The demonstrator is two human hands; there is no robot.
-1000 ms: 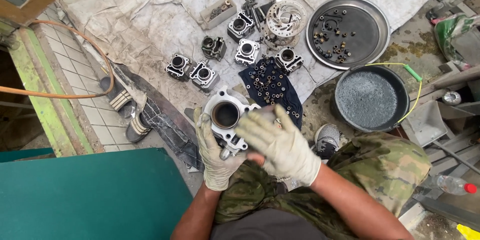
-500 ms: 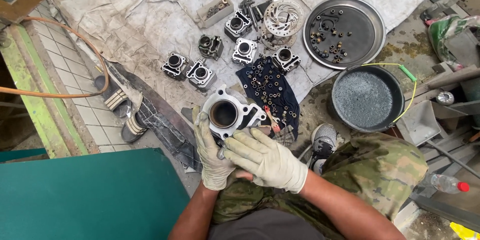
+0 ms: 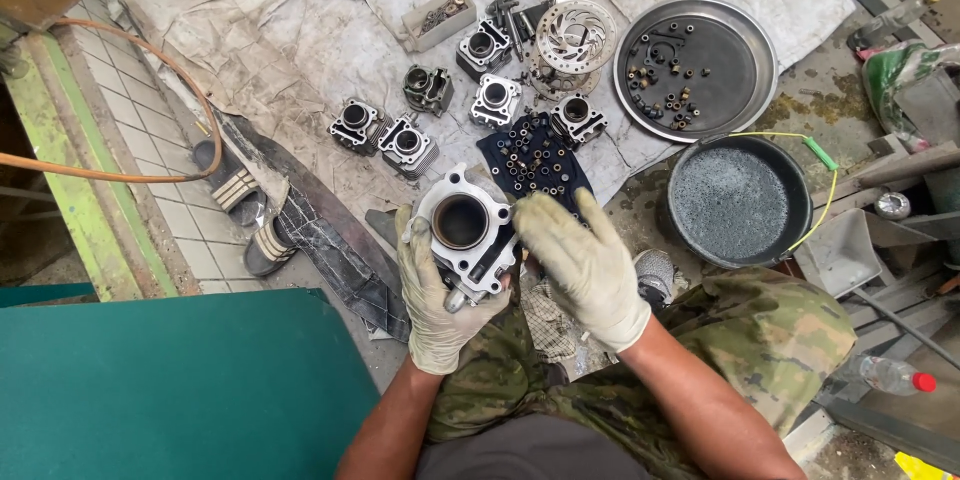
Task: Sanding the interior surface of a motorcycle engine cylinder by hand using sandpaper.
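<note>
the left hand (image 3: 437, 290), in a dirty pale glove, cups a silver finned metal engine cylinder with a round dark bore (image 3: 463, 228) from below and from its left side, fingers curled around the casting and holding it up over the lap, bore facing the camera. the right hand (image 3: 585, 265), gloved the same way, lies just right of the cylinder with its fingers spread fairly wide and flat; its thumb side seems to touch the cylinder's edge, though whether it grips anything cannot be told.

just beyond the cylinder lies a dark blue cloth dotted with small metal rings and nuts (image 3: 535, 160). further beyond it, on a stained grey tarp (image 3: 300, 30), sit several smaller grey engine cylinders (image 3: 383, 135), and a perforated brake disc (image 3: 575, 37). to the right of the cylinder and up stands a round steel tray holding scattered small parts (image 3: 745, 35), and nearer a black round basin of grey liquid (image 3: 738, 200). left of the cylinder lie striped sandals (image 3: 245, 210) and an orange hose (image 3: 130, 172).
</note>
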